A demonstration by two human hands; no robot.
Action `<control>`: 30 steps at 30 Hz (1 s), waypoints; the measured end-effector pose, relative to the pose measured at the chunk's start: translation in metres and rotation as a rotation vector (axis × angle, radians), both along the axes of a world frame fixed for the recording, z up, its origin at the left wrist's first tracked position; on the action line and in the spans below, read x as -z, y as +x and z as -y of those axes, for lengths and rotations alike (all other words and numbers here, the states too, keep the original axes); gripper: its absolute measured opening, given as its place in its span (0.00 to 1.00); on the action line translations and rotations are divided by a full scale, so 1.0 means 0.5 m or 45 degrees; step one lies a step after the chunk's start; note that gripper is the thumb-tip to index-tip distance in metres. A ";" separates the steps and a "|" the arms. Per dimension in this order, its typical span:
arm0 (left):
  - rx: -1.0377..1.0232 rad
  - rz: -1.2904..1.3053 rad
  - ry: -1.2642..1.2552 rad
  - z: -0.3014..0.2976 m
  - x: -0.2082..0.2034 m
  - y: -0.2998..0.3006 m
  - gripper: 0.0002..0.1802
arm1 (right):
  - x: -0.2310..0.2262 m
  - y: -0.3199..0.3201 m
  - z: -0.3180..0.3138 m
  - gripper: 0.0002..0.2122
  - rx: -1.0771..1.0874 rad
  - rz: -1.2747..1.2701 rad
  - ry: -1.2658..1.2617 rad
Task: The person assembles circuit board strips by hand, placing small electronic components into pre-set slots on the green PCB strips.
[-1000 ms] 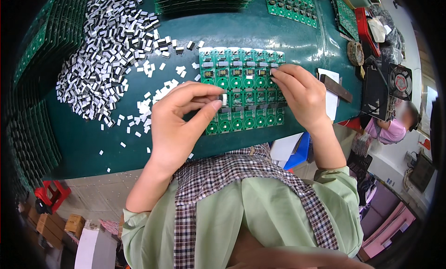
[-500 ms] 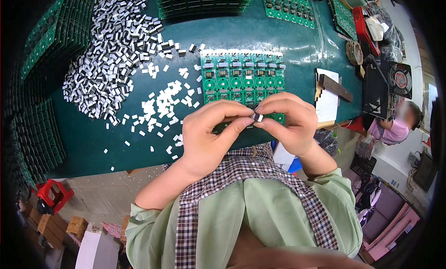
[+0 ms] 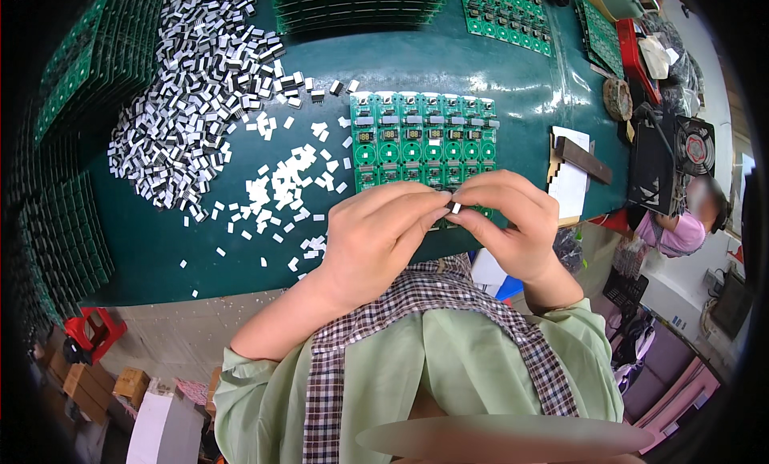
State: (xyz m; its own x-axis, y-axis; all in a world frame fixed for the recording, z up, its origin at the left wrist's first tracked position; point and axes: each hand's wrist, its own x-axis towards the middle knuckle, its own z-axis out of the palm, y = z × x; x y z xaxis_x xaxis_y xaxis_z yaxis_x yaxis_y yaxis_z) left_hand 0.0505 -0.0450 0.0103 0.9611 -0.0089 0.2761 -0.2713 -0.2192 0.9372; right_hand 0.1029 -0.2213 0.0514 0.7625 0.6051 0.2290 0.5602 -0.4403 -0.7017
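A small black-and-white block-shaped electronic component is pinched between the fingertips of both hands. My left hand closes thumb and forefinger on its left side, and my right hand does the same from the right. Fingers hide much of the component. Just beneath them lies a green circuit board panel, its lower part covered by my hands. Small digit displays run in a row across the panel, with pale strips above them. One loose white piece rests on the panel.
Left on the green table is a heap of similar components, with small white pieces scattered beside it. Circuit boards stand stacked at far left and at the back. A dark bar lies over paper at right. Another person sits beyond.
Both hands have shifted slightly right with the component, which is now turned to a different angle between the fingertips. The whole view has also moved a little.
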 end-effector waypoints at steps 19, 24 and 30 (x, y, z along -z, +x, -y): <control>0.330 -0.158 0.615 -0.146 0.014 0.195 0.11 | 0.050 0.084 0.075 0.10 0.193 0.409 -0.402; 0.465 -0.067 0.631 -0.159 0.030 0.214 0.15 | 0.056 0.085 0.077 0.10 0.182 0.432 -0.407; 0.428 -0.012 0.751 -0.153 0.039 0.208 0.14 | 0.028 0.078 0.066 0.09 0.176 0.421 -0.555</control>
State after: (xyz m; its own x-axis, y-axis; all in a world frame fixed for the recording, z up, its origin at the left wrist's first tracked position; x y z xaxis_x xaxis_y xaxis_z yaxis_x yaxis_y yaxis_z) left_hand 0.1543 0.0316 -0.0093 0.8820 -0.4543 0.1249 -0.4065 -0.5997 0.6893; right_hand 0.1418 -0.2544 0.0372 0.7714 0.5968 0.2208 0.6360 -0.7349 -0.2355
